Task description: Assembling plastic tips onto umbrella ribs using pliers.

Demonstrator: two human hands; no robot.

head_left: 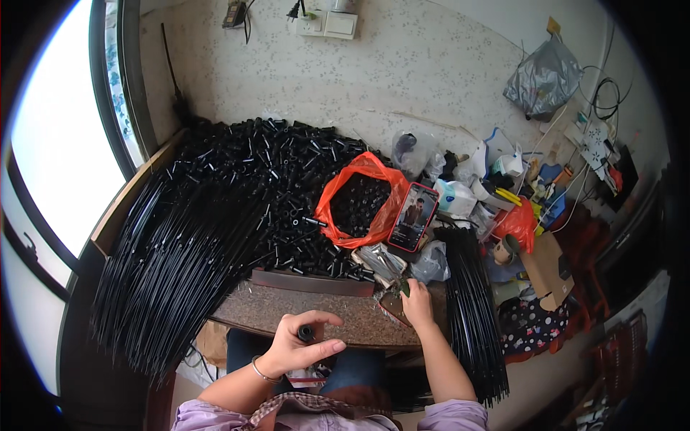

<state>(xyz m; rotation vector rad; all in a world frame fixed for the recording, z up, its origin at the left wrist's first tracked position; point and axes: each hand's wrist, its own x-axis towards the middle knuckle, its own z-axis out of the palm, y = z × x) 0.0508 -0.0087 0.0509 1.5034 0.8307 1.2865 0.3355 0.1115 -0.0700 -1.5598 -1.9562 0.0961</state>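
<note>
My left hand [298, 346] is raised over the front edge of the brown speckled table [316, 312]. Its lower fingers curl round a short black hollow tube [306, 332], while the thumb and forefinger stand apart. Farther right, my right hand [417, 303] reaches down with its fingers together over a small shallow tray [392, 307]. Something dark green [405, 287] shows at those fingertips, too small to name. A big heap of black tube pieces [287, 161] lies beyond my hands. Among them sits an orange plastic bag [332, 203] holding small black parts.
Long thin black rods [165, 266] fan over the table's left side; another bundle [471, 316] hangs right of my right arm. A dark strip [313, 282] borders the heap. A phone [413, 217] leans beside the bag. Clutter and a cardboard box [548, 269] stand at the right.
</note>
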